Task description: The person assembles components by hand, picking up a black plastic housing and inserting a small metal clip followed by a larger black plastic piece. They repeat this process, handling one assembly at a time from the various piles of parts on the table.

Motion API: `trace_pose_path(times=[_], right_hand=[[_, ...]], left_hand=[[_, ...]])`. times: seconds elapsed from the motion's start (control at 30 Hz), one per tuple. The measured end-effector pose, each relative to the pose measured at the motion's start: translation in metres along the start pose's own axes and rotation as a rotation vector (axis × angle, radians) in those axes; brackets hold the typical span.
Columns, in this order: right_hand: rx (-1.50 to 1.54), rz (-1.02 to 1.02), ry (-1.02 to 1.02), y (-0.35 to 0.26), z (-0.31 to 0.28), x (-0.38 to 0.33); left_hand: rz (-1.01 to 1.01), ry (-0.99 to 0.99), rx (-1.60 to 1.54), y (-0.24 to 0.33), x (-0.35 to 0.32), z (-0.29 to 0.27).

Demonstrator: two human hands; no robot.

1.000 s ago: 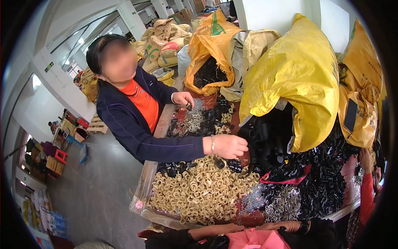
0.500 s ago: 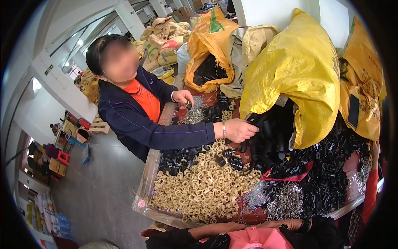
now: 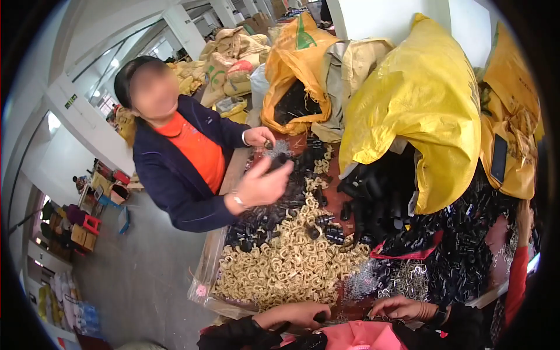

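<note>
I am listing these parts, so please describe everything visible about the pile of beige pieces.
The pile of beige pieces is a loose heap of many small, plastic-looking loops and open rings, lying at all angles. It spreads over the near left of the table, inside the wooden rim, narrowing toward the back. Black parts border its far left side; small grey bits meet its right. The left hand is at its near edge; contact is unclear.

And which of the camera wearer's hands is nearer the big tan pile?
Left hand, at the near edge of the tan pile; the right hand is farther right, near silver hooks.
</note>
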State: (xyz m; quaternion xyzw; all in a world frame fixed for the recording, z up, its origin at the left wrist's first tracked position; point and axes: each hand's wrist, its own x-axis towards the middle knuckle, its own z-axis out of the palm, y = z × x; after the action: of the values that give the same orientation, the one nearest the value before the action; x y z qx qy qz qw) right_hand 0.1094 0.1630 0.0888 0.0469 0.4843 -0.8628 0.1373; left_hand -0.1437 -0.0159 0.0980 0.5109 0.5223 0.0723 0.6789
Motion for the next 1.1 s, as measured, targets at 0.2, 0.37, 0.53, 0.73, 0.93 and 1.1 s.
trace_pose_path(times=[0.2, 0.37, 0.53, 0.73, 0.93, 1.1], right_hand=[[0.164, -0.192, 0.365, 0.014, -0.03, 0.012], [0.308, -0.415, 0.407, 0.037, -0.057, 0.035], [0.398, -0.444, 0.414, 0.054, -0.052, 0.03], [0.461, -0.428, 0.417, 0.067, -0.041, 0.02], [0.506, -0.393, 0.43, 0.078, -0.024, 0.013], [0.499, -0.406, 0.431, 0.082, -0.018, 0.011]], left_hand=[[0.252, 0.39, 0.061, -0.032, 0.047, -0.018], [0.341, 0.508, -0.032, -0.038, 0.071, -0.025], [0.506, 0.483, -0.319, -0.017, 0.065, -0.018], [0.598, 0.482, -0.327, -0.002, 0.056, -0.006], [0.67, 0.343, -0.709, -0.007, 0.052, 0.01], [0.809, 0.411, -0.339, -0.01, 0.045, 0.014]])
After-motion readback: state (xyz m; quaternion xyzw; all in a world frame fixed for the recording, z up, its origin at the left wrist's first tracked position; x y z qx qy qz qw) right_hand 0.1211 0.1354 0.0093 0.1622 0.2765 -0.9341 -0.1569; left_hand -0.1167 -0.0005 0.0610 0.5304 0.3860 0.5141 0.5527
